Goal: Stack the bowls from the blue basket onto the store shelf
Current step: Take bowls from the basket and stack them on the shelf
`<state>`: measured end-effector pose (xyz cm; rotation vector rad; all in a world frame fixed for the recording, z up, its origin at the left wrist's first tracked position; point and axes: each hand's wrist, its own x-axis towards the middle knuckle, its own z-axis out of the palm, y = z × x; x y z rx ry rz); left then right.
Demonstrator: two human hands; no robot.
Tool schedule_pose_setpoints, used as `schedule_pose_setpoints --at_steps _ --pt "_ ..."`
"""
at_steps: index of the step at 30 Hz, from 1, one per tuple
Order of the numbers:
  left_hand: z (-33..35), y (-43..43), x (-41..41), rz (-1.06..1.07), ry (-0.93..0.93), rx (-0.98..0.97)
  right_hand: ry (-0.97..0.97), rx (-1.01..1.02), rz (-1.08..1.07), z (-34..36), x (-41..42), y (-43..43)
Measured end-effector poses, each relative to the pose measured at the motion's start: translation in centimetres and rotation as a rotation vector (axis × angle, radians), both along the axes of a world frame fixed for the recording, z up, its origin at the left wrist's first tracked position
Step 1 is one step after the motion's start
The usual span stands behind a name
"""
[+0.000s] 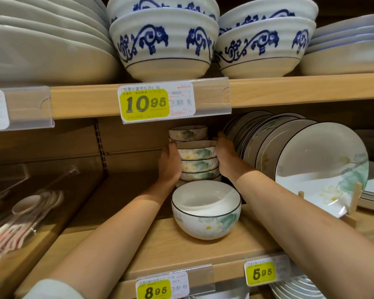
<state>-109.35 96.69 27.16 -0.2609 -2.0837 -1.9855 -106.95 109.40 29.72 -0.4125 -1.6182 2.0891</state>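
A stack of several white bowls with a green lotus pattern (198, 161) stands deep on the middle wooden shelf (160, 242). My left hand (170, 164) presses against the stack's left side and my right hand (225, 158) against its right side, so both hold it between them. Behind it sits another short stack of the same bowls (188, 132). A single matching bowl (205, 209) stands upright in front, near the shelf edge, between my forearms. The blue basket is out of view.
Lotus-pattern plates (320, 167) lean in a wooden rack right of the stack. Packed spoons (20, 216) lie at the left. The upper shelf (289, 91) carries blue-patterned bowls (162, 42) and hangs low over my hands. Price tags (147, 103) line the shelf edges.
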Motion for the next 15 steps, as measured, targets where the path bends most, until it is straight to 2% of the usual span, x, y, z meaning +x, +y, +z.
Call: schedule_pose_setpoints --at_steps 8,15 --pt "0.4 0.0 0.4 -0.019 0.011 -0.008 -0.007 0.018 0.005 0.1 1.1 -0.3" --pt "1.7 -1.1 1.3 -0.116 -0.085 0.007 -0.009 0.102 -0.003 1.4 2.5 -0.3"
